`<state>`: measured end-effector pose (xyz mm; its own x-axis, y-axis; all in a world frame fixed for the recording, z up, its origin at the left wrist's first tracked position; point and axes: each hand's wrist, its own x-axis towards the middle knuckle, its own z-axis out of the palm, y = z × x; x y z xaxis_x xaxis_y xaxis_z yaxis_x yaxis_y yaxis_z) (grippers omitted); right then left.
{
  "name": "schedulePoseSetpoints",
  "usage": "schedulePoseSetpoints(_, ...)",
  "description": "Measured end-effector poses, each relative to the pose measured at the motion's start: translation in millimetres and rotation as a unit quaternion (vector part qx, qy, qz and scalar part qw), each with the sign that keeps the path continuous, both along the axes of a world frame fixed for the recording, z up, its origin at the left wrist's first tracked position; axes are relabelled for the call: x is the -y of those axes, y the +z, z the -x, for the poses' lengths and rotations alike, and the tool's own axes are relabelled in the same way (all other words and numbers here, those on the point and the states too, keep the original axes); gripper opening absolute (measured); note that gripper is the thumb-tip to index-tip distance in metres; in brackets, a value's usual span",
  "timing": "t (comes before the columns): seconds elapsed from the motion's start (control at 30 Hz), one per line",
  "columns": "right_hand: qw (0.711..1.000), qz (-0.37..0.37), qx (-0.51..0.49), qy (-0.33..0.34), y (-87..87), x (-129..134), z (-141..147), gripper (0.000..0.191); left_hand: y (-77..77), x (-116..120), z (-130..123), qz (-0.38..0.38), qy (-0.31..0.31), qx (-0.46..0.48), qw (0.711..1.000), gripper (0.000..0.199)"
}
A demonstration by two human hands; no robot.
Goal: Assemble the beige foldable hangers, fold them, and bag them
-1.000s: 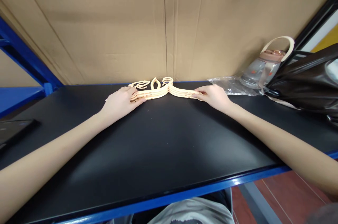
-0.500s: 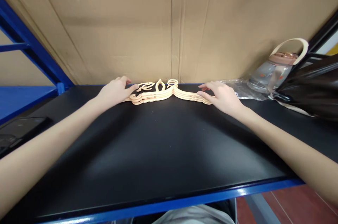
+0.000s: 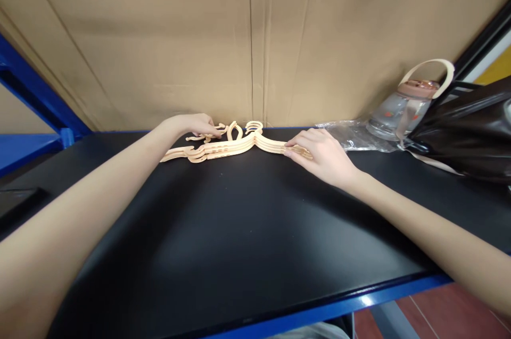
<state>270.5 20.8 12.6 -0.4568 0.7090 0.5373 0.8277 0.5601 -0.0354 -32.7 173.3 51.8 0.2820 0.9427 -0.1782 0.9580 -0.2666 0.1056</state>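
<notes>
Cream plastic clothes hangers lie stacked along the back of the black tabletop, their hooks toward the cardboard. My right hand is closed around the right end of the stack, thumb in front and fingers behind. Behind the left half of the stack are loose cream hanger pieces with curved, hooked shapes. Among them my left hand reaches down with bent fingers, closed on one loose hanger piece; the fingertips are partly hidden. One hanger arm sticks out at the stack's left end.
A cardboard wall rises behind the black table. To the right are a clear plastic bag, a jug-like bottle with a loop handle, and a dark shiny bag. A dark flat device lies at left beside a blue frame.
My left hand has moved from the stack's left end to the loose pieces behind it. My right hand has closed further onto the right end. The view has shifted slightly.
</notes>
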Motion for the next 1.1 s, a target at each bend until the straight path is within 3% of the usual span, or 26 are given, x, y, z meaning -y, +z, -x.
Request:
schedulePoseSetpoints(0.13,1.0,0.006,0.005,0.0,0.9,0,1,0.021,-3.8,-1,1,0.002,-0.008,-0.021,1.0,0.035)
schedulePoseSetpoints(0.43,1.0,0.008,0.021,0.018,0.7,4,4,0.02,-7.8,-4,13,-0.062,0.027,-0.037,0.997,0.047)
schedulePoseSetpoints(0.63,0.999,0.001,0.023,0.023,2.3,6,4,0.02,-9.1,8,11,-0.162,0.052,-0.03,0.985,0.045)
schedulePoseSetpoints(0.77,0.999,-0.005,0.021,0.028,3.3,7,4,0.02,9.4,35,6,-0.251,0.036,-0.012,0.967,0.036)
schedulePoseSetpoints(0.9,1.0,-0.003,0.019,0.023,2.0,5,4,0.019,28.9,81,-17,-0.299,-0.045,0.005,0.953,0.03)
schedulePoseSetpoints(1.0,1.0,-0.003,0.017,0.015,1.1,5,4,0.02,20.7,123,-46,-0.279,-0.109,0.005,0.954,0.024)
schedulePoseSetpoints(1.1,1.0,-0.001,0.017,0.012,1.4,5,3,0.02,-3.8,158,-74,-0.21,-0.188,-0.007,0.959,0.021)
